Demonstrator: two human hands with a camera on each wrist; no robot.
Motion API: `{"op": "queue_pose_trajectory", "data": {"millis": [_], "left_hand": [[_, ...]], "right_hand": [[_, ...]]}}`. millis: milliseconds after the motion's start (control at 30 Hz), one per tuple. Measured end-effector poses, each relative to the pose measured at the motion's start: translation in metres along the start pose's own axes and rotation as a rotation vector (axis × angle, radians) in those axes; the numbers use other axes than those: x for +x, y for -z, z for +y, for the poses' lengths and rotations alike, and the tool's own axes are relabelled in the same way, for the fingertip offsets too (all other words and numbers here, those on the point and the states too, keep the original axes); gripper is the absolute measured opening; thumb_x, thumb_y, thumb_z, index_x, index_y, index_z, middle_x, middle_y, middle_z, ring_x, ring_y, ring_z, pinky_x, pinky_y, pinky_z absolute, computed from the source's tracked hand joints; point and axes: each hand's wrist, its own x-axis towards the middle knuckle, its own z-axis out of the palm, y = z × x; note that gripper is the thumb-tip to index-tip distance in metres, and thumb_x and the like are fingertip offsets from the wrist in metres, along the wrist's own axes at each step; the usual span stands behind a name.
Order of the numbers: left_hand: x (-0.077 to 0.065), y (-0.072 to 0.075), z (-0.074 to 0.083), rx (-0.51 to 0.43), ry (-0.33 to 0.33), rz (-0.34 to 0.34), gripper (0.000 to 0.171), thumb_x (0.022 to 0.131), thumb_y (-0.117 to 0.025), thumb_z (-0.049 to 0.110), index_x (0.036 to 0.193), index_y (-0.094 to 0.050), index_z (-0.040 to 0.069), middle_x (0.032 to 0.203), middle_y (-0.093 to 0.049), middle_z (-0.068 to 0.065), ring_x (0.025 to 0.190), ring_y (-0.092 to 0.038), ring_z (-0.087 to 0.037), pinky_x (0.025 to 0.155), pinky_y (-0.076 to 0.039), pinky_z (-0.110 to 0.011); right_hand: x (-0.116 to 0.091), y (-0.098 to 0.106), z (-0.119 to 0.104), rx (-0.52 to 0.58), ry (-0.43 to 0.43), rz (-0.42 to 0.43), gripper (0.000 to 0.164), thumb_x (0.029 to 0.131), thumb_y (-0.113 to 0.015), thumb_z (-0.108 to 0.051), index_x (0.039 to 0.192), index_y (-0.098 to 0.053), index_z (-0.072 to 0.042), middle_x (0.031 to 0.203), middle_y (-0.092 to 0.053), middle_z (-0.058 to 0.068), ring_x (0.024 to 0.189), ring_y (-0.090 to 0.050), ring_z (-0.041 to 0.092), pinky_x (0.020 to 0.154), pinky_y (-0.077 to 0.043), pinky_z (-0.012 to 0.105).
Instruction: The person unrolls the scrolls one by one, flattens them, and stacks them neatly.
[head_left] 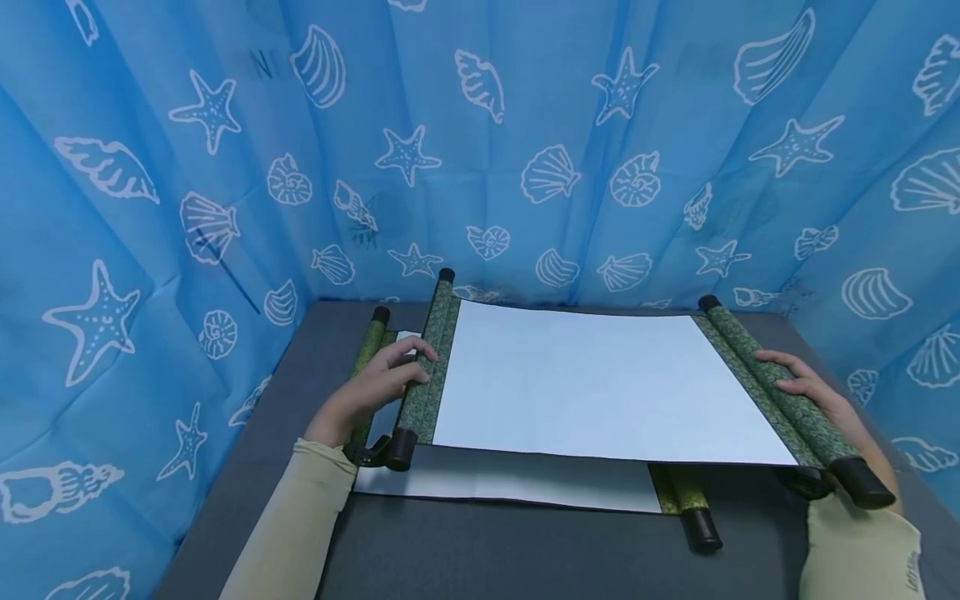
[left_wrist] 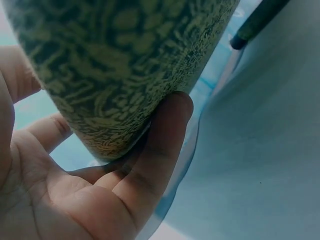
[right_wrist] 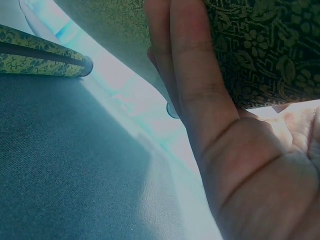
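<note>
A green-patterned hanging scroll (head_left: 585, 383), spread open with its blank white sheet upward, is held above the table. My left hand (head_left: 378, 383) grips its left roller (head_left: 442, 312), fingers curled round the patterned cloth; the left wrist view shows them underneath the roll (left_wrist: 120, 75). On the other side my right hand (head_left: 832, 404) holds the right roller (head_left: 780, 400), with fingers against the patterned roll (right_wrist: 265, 55) in the right wrist view. Beneath lies a second scroll (head_left: 510, 479) with yellow-green rollers, also unrolled on the table and largely covered by the upper one.
The dark grey table (head_left: 570, 558) carries the lower scroll. The lower scroll's right roller (head_left: 690, 492) sticks out toward the front. A blue curtain (head_left: 510, 150) with white shells and starfish hangs behind and at both sides.
</note>
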Motion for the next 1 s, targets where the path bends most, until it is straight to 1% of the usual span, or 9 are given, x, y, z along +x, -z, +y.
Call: {"op": "queue_pose_trajectory", "data": {"millis": [100,200,233,333,500,567,733,833,1000], "left_hand": [[0.0,0.0,0.001,0.021,-0.012,-0.018,0.029,0.106,-0.062,0.021,0.134,-0.058,0.013,0.168,-0.028,-0.01,0.08,-0.042,-0.021,0.079,-0.041,-0.046],[-0.001,-0.001,0.002,0.052,-0.014,-0.043,0.038,0.102,-0.073,0.024,0.135,-0.057,0.015,0.166,-0.031,-0.01,0.097,-0.055,-0.026,0.087,-0.046,-0.045],[-0.001,-0.001,0.002,0.063,-0.011,-0.051,0.042,0.1,-0.076,0.025,0.135,-0.057,0.015,0.167,-0.029,-0.009,0.097,-0.057,-0.028,0.088,-0.048,-0.045],[-0.001,-0.003,0.002,0.074,-0.003,-0.08,0.047,0.097,-0.08,0.026,0.136,-0.056,0.016,0.168,-0.027,-0.008,0.106,-0.061,-0.029,0.092,-0.049,-0.045],[0.0,-0.005,0.001,0.097,-0.017,-0.114,0.049,0.097,-0.08,0.027,0.139,-0.056,0.016,0.161,-0.037,-0.01,0.093,-0.06,-0.028,0.087,-0.051,-0.044],[0.0,-0.005,0.001,0.105,-0.025,-0.111,0.048,0.098,-0.08,0.027,0.139,-0.056,0.017,0.159,-0.039,-0.01,0.092,-0.06,-0.029,0.086,-0.05,-0.044],[-0.003,-0.002,-0.002,0.108,-0.046,-0.067,0.045,0.098,-0.079,0.024,0.137,-0.059,0.016,0.159,-0.043,-0.008,0.119,-0.059,-0.033,0.092,-0.05,-0.045],[-0.005,0.0,-0.005,0.116,-0.053,-0.051,0.045,0.099,-0.079,0.023,0.139,-0.059,0.013,0.156,-0.046,-0.009,0.124,-0.058,-0.035,0.093,-0.051,-0.044],[-0.008,0.002,-0.009,0.133,-0.041,-0.041,0.046,0.099,-0.078,0.024,0.139,-0.059,0.013,0.154,-0.048,-0.01,0.122,-0.058,-0.033,0.092,-0.052,-0.044]], "right_hand": [[-0.001,0.001,0.001,0.0,-0.009,-0.001,0.061,0.114,-0.022,-0.001,0.169,-0.026,-0.027,0.152,-0.034,-0.034,0.136,-0.026,-0.026,0.098,-0.022,0.006],[-0.002,0.003,0.001,0.022,-0.013,-0.003,0.061,0.114,-0.022,-0.001,0.169,-0.026,-0.027,0.154,-0.034,-0.033,0.137,-0.026,-0.025,0.097,-0.022,0.007],[-0.002,0.003,0.0,0.031,-0.019,-0.001,0.06,0.114,-0.021,-0.001,0.169,-0.026,-0.026,0.155,-0.034,-0.032,0.137,-0.026,-0.024,0.098,-0.022,0.008],[-0.005,0.005,-0.002,0.032,-0.07,-0.001,0.059,0.116,-0.021,-0.007,0.169,-0.023,-0.032,0.153,-0.031,-0.034,0.135,-0.025,-0.026,0.097,-0.021,0.007],[-0.008,0.008,-0.003,0.003,-0.077,-0.002,0.06,0.116,-0.019,-0.007,0.171,-0.017,-0.03,0.152,-0.028,-0.036,0.135,-0.022,-0.027,0.097,-0.02,0.007],[-0.009,0.008,-0.002,-0.005,-0.079,-0.003,0.06,0.116,-0.019,-0.007,0.171,-0.017,-0.03,0.152,-0.027,-0.037,0.135,-0.021,-0.027,0.097,-0.019,0.006],[-0.004,0.009,0.0,-0.035,-0.11,-0.012,0.06,0.116,-0.02,-0.01,0.168,-0.02,-0.039,0.148,-0.026,-0.041,0.13,-0.022,-0.03,0.094,-0.019,0.006],[-0.001,0.01,0.0,-0.054,-0.115,-0.013,0.06,0.115,-0.021,-0.009,0.166,-0.022,-0.043,0.145,-0.027,-0.042,0.127,-0.023,-0.032,0.091,-0.019,0.007],[0.003,0.011,-0.003,-0.077,-0.125,-0.005,0.059,0.115,-0.022,-0.011,0.164,-0.023,-0.045,0.142,-0.027,-0.043,0.124,-0.023,-0.032,0.087,-0.02,0.008]]}}
